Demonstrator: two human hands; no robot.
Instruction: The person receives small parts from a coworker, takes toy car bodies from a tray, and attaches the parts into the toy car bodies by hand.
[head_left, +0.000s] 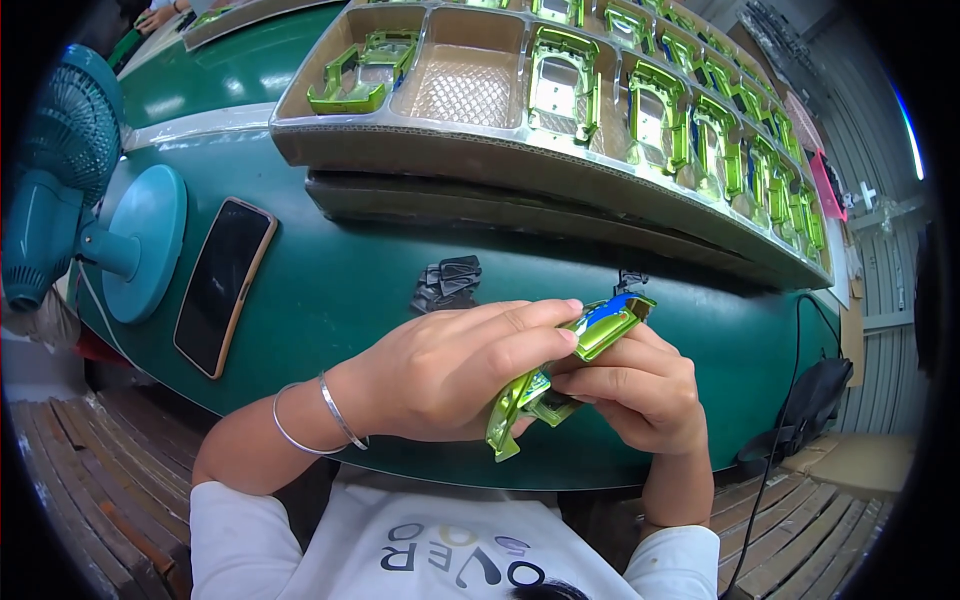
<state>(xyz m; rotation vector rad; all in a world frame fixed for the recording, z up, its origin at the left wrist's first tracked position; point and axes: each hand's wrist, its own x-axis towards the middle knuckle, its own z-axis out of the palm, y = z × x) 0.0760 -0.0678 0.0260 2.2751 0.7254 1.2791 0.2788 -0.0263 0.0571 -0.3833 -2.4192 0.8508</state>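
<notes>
A glossy green frame (598, 343) is grasped by the fingers of both the left hand (435, 375) and the right hand (655, 395); a fitting step is apparently in hand, and steady, even pressure seems called for next. Beyond the fingers, dark pieces (447, 284) are piled on the desk (300, 330) and similar frames (350, 101) are held in a tray (420, 155); nearer than the fingers, lettering (400, 558) is printed on a white shirt (360, 510), while none can be read on the frame.

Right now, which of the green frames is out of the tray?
The green frame held between the left hand and right hand; the other frames sit in the tray.
</notes>
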